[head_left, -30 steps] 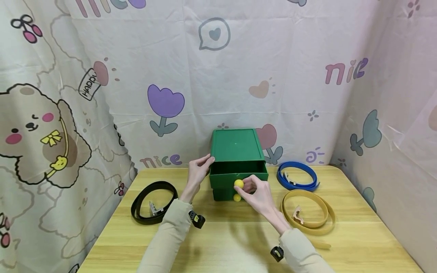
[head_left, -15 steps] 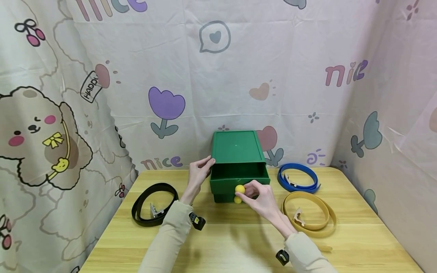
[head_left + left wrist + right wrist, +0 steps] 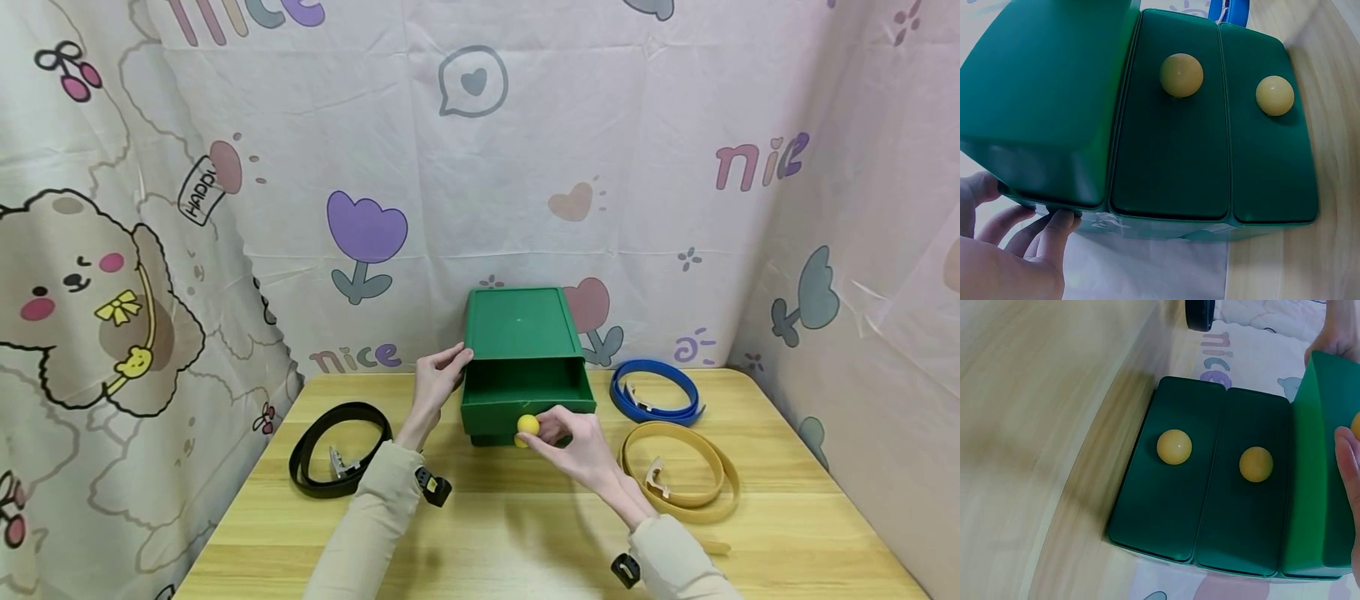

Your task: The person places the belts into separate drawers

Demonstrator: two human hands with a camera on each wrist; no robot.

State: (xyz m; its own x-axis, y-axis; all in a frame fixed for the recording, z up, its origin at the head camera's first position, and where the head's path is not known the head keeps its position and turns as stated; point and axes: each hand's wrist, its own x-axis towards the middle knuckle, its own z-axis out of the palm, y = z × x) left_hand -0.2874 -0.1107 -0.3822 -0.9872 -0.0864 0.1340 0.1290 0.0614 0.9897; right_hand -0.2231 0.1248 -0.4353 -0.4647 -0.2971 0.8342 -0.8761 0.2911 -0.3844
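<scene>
A green drawer cabinet stands at the back of the table, its top drawer pulled partway out. The inside seen in the head view looks bare. My right hand pinches that drawer's round yellow knob between thumb and fingers. At the cabinet's upper left edge, my left hand rests its fingertips against the side. The left wrist view shows two lower drawers pushed in, with a middle knob and a bottom knob.
A coiled black belt lies on the wooden table at the left. To the right are a coiled blue belt and a tan belt. A patterned cloth hangs behind the table.
The top drawer has slid farther out toward me, with my right hand on its knob moving nearer and slightly down. My left hand has stayed on the cabinet's side.
</scene>
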